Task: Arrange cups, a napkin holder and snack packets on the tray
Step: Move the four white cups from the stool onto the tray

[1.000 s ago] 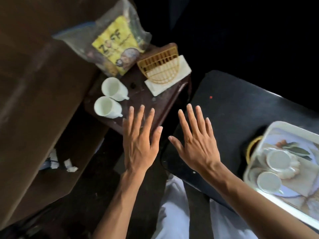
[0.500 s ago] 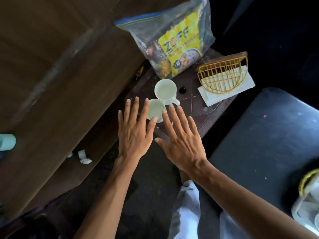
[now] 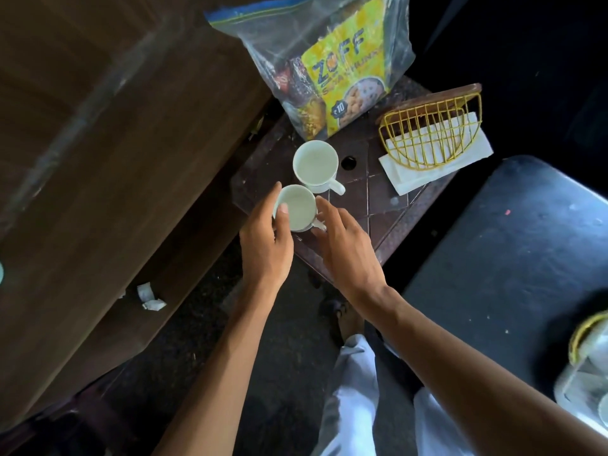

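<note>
Two white cups stand on a small dark stool (image 3: pixel 378 205). My left hand (image 3: pixel 266 245) curls around the left side of the near cup (image 3: pixel 297 209), thumb on its rim. My right hand (image 3: pixel 345 248) touches the same cup's right side at the handle. The far cup (image 3: pixel 315 163) stands just behind, untouched. A clear bag of snack packets (image 3: pixel 332 70) with a yellow packet inside leans at the stool's back. A yellow wire napkin holder (image 3: pixel 431 133) lies on white napkins (image 3: pixel 434 169) at the right. The tray (image 3: pixel 579 386) shows only its corner at the right edge.
A brown wooden cabinet (image 3: pixel 115 143) fills the left side, close to the stool. A dark tabletop (image 3: pixel 513 258) lies to the right. Crumpled paper scraps (image 3: pixel 149 297) lie on a low wooden ledge. My white-trousered legs (image 3: pixel 355 396) are below.
Both hands reached forward from flat and spread to closing around the near cup. The view swung left, so the tray slid to the right edge.
</note>
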Available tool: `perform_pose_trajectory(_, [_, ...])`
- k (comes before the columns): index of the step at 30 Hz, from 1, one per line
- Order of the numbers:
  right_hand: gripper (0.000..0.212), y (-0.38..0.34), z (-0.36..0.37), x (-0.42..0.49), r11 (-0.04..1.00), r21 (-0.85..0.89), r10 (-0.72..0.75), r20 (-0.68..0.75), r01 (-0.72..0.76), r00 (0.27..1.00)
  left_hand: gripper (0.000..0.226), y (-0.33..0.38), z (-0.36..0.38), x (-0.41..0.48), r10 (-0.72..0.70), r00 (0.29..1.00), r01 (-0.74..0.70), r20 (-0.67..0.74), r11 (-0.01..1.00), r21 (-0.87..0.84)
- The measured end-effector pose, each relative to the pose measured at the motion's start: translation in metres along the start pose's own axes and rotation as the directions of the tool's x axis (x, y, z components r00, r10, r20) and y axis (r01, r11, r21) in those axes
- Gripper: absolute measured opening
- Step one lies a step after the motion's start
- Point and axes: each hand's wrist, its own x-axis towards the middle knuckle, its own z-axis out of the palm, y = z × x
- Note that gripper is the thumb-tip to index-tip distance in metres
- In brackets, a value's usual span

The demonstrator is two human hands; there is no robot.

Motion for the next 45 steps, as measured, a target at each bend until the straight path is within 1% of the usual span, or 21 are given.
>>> perform_pose_trajectory(3, [0.053, 0.006, -0.007, -0.003, 1.000, -0.007, -0.021, -0.028, 0.021, 0.999, 0.037, 0.004, 0.000, -0.010, -0.055, 0.998, 0.053, -0.042, 0.997, -0.051])
perform_pose_trajectory(5, [0.041, 0.008, -0.015, -0.012, 0.999, 0.032, -0.022, -0.091, 0.025, 0.996, 0.035, 0.006, 0.003, -0.022, -0.077, 0.996, 0.072, -0.050, 0.993, -0.094])
perform_pose_trajectory(6, [0.039, 0.009, -0.020, -0.018, 0.998, 0.066, -0.013, -0.115, 0.020, 0.993, 0.035, 0.007, 0.006, -0.029, -0.096, 0.994, 0.089, -0.049, 0.988, -0.123])
perform_pose_trajectory(8, [0.041, 0.015, -0.030, -0.031, 0.990, 0.140, 0.027, -0.141, -0.007, 0.990, 0.035, 0.011, 0.013, -0.044, -0.143, 0.989, 0.132, -0.042, 0.971, -0.200])
perform_pose_trajectory(10, [0.028, 0.027, -0.039, -0.047, 0.979, 0.196, 0.083, -0.176, -0.048, 0.981, 0.033, 0.019, 0.023, -0.059, -0.168, 0.985, 0.154, -0.034, 0.954, -0.256])
perform_pose_trajectory(12, [0.026, 0.041, -0.048, -0.065, 0.972, 0.221, 0.130, -0.230, -0.078, 0.964, 0.031, 0.029, 0.034, -0.074, -0.171, 0.985, 0.158, -0.020, 0.943, -0.292])
perform_pose_trajectory(16, [0.021, 0.069, -0.080, -0.111, 0.961, 0.260, 0.190, -0.357, -0.099, 0.915, 0.028, 0.060, 0.064, -0.109, -0.178, 0.982, 0.188, 0.062, 0.919, -0.348])
perform_pose_trajectory(18, [0.016, 0.085, -0.101, -0.134, 0.958, 0.264, 0.215, -0.392, -0.115, 0.894, 0.026, 0.078, 0.084, -0.129, -0.190, 0.975, 0.221, 0.118, 0.896, -0.385])
perform_pose_trajectory(20, [0.012, 0.103, -0.123, -0.160, 0.945, 0.284, 0.274, -0.418, -0.162, 0.866, 0.025, 0.098, 0.107, -0.153, -0.184, 0.966, 0.245, 0.182, 0.878, -0.411])
perform_pose_trajectory(22, [0.012, 0.124, -0.146, -0.190, 0.927, 0.305, 0.341, -0.444, -0.218, 0.828, 0.025, 0.121, 0.133, -0.180, -0.152, 0.960, 0.239, 0.235, 0.884, -0.401])
perform_pose_trajectory(26, [0.016, 0.169, -0.190, -0.259, 0.894, 0.279, 0.447, -0.504, -0.351, 0.739, 0.026, 0.164, 0.187, -0.244, -0.068, 0.936, 0.214, 0.346, 0.889, -0.404])
perform_pose_trajectory(29, [0.016, 0.199, -0.217, -0.311, 0.869, 0.274, 0.492, -0.556, -0.412, 0.669, 0.030, 0.189, 0.222, -0.288, -0.020, 0.894, 0.221, 0.448, 0.889, -0.401])
perform_pose_trajectory(32, [0.016, 0.227, -0.235, -0.358, 0.844, 0.301, 0.531, -0.579, -0.443, 0.619, 0.026, 0.202, 0.255, -0.325, -0.008, 0.844, 0.238, 0.536, 0.902, -0.361])
perform_pose_trajectory(36, [0.014, 0.266, -0.244, -0.404, 0.800, 0.330, 0.591, -0.573, -0.501, 0.568, 0.028, 0.208, 0.288, -0.361, -0.033, 0.785, 0.278, 0.618, 0.911, -0.305])
perform_pose_trajectory(40, [0.023, 0.296, -0.241, -0.427, 0.744, 0.426, 0.666, -0.544, -0.515, 0.511, 0.035, 0.209, 0.307, -0.383, -0.042, 0.757, 0.276, 0.652, 0.925, -0.262])
perform_pose_trajectory(45, [0.021, 0.316, -0.229, -0.438, 0.740, 0.433, 0.671, -0.537, -0.515, 0.512, 0.045, 0.203, 0.321, -0.394, -0.092, 0.756, 0.292, 0.648, 0.933, -0.209])
